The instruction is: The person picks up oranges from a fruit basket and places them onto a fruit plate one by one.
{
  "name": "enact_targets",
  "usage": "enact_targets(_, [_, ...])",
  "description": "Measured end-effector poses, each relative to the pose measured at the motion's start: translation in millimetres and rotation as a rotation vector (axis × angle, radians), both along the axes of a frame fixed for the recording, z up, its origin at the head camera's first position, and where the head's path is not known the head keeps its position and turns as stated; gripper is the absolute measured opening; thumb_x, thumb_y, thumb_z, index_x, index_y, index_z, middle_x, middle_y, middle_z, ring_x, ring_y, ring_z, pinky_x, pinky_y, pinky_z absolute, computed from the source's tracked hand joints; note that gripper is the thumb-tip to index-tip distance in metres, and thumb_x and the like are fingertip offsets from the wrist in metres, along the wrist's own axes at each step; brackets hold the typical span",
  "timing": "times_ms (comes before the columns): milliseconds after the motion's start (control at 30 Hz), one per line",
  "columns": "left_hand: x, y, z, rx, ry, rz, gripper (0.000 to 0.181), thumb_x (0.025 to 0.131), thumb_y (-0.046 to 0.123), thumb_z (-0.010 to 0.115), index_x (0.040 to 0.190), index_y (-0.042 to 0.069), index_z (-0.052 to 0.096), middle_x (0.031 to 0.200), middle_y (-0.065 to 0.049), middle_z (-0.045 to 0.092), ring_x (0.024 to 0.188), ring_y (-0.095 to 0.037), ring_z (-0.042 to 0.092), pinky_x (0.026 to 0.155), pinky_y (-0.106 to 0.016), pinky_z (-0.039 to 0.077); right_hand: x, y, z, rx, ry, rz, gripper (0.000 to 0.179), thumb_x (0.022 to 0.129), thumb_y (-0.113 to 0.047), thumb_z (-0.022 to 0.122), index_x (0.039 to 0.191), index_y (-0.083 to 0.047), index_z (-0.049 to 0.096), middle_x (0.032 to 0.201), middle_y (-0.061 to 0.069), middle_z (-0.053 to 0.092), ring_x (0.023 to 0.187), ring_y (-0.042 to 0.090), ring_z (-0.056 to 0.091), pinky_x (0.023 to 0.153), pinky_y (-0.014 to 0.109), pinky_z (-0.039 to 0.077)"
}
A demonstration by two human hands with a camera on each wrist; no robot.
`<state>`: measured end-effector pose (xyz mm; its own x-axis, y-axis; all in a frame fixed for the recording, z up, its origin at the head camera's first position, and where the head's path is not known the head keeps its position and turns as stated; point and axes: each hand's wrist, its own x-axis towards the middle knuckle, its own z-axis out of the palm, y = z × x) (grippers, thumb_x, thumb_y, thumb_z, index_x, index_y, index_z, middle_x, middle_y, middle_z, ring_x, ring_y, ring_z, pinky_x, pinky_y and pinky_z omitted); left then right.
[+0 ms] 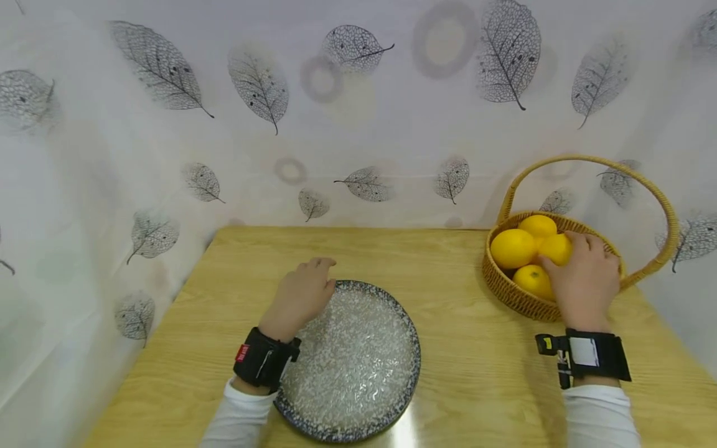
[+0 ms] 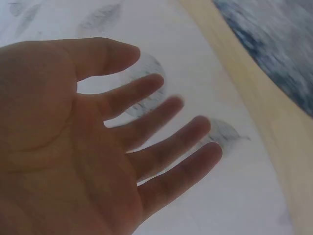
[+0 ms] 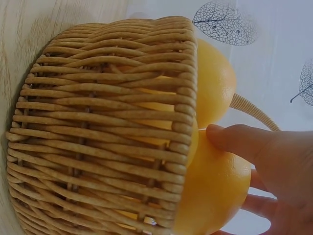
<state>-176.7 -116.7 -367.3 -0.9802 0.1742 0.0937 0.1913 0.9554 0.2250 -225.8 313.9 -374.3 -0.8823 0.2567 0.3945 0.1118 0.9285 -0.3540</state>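
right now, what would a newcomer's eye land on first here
Probably the bright yellow fruit piled in the basket at the table's right, the right hand gripping one. Next, perhaps, the round speckled plate near the middle, with the empty left hand by its upper-left edge, then the dark leaf prints behind.

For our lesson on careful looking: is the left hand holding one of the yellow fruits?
No, the left wrist view shows the left hand with its palm bare and fingers extended, gripping nothing.
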Motion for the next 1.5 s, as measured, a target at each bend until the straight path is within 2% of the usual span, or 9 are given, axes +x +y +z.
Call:
enact_targets(100, [-1.8, -25.9, -10.4, -0.023, -0.026, 0.041, 0.046, 0.096, 0.023, 0.053, 0.135, -0.002, 0.051, 0.137, -0.028, 0.053, 0.116, -0.044, 0.054, 0.089, -0.058, 0.051, -2.1, 0.1, 3.0, -0.013, -0.017, -0.002, 0.07, 0.088, -0.032, 0.067, 0.141, 0.006, 0.043, 0.14, 0.039, 0.04, 0.115, 0.063, 0.035, 0.096, 0.072, 0.03])
enact_targets(233, [6.8, -54.1, -22.0, -0.039, -0.148, 0.096, 0.053, 0.096, 0.026, 0.054, 0.135, -0.01, 0.047, 0.129, -0.035, 0.055, 0.107, -0.048, 0.058, 0.085, -0.06, 0.052, -2.4, -0.6, 0.7, -0.032, -0.034, -0.006, 0.069, 0.088, -0.031, 0.067, 0.141, 0.006, 0.043, 0.142, 0.04, 0.039, 0.115, 0.064, 0.034, 0.096, 0.072, 0.03])
enact_targets(333, [16.3, -67.3, -27.3, -0.03, -0.267, 0.119, 0.056, 0.097, 0.028, 0.052, 0.133, -0.015, 0.044, 0.11, -0.032, 0.066, 0.086, -0.038, 0.065, 0.066, -0.05, 0.056, -1.2, -0.7, -1.0, -0.032, -0.031, -0.009, 0.068, 0.088, -0.029, 0.067, 0.141, 0.006, 0.043, 0.141, 0.04, 0.04, 0.116, 0.063, 0.035, 0.097, 0.071, 0.029])
enact_targets(433, [22.7, -74.7, -33.3, -0.003, -0.326, 0.116, 0.053, 0.099, 0.029, 0.05, 0.13, -0.014, 0.044, 0.092, -0.024, 0.071, 0.066, -0.025, 0.062, 0.051, -0.039, 0.049, -0.5, -0.5, -0.1, -0.022, -0.021, -0.009, 0.068, 0.088, -0.029, 0.067, 0.141, 0.007, 0.043, 0.14, 0.041, 0.04, 0.117, 0.062, 0.035, 0.098, 0.07, 0.028])
enact_targets(500, [24.3, -76.8, -37.1, 0.027, -0.316, 0.114, 0.049, 0.099, 0.029, 0.05, 0.129, -0.01, 0.046, 0.092, -0.021, 0.069, 0.064, -0.022, 0.059, 0.05, -0.035, 0.046, -0.5, -0.6, 1.5, -0.021, -0.021, -0.007, 0.07, 0.088, -0.03, 0.067, 0.142, 0.007, 0.042, 0.14, 0.04, 0.039, 0.118, 0.062, 0.034, 0.099, 0.07, 0.028])
enact_targets(633, [25.4, -78.8, -42.7, 0.1, -0.247, 0.107, 0.042, 0.098, 0.026, 0.053, 0.128, -0.004, 0.05, 0.11, -0.024, 0.062, 0.075, -0.022, 0.061, 0.056, -0.035, 0.049, -0.5, -0.8, 2.6, -0.033, -0.022, 0.003, 0.07, 0.089, -0.03, 0.067, 0.142, 0.007, 0.041, 0.141, 0.041, 0.038, 0.118, 0.062, 0.033, 0.1, 0.07, 0.026])
enact_targets(767, [24.2, -79.0, -44.9, 0.15, -0.221, 0.083, 0.036, 0.096, 0.02, 0.056, 0.124, -0.002, 0.054, 0.105, -0.02, 0.065, 0.078, -0.021, 0.062, 0.059, -0.035, 0.051, -0.3, -0.1, 1.8, -0.025, -0.013, 0.007, 0.069, 0.089, -0.028, 0.067, 0.141, 0.009, 0.041, 0.139, 0.042, 0.04, 0.12, 0.059, 0.034, 0.101, 0.069, 0.025])
enact_targets(1133, [26.0, -84.5, -53.3, 0.151, -0.258, 0.035, 0.035, 0.089, 0.017, 0.067, 0.118, 0.001, 0.057, 0.098, -0.018, 0.072, 0.072, -0.018, 0.06, 0.061, -0.035, 0.05, 2.8, -1.4, 3.8, -0.032, -0.006, 0.016, 0.068, 0.088, -0.026, 0.068, 0.14, 0.009, 0.043, 0.137, 0.043, 0.04, 0.119, 0.061, 0.034, 0.101, 0.07, 0.025])
enact_targets(1500, [25.2, -82.5, -54.8, 0.209, -0.282, 0.066, 0.03, 0.088, 0.016, 0.068, 0.115, 0.008, 0.056, 0.076, -0.007, 0.064, 0.058, -0.014, 0.05, 0.051, -0.028, 0.04, 3.4, 0.4, 1.0, -0.046, 0.021, 0.014, 0.068, 0.086, -0.026, 0.07, 0.139, 0.008, 0.045, 0.137, 0.042, 0.041, 0.114, 0.062, 0.035, 0.097, 0.07, 0.029])
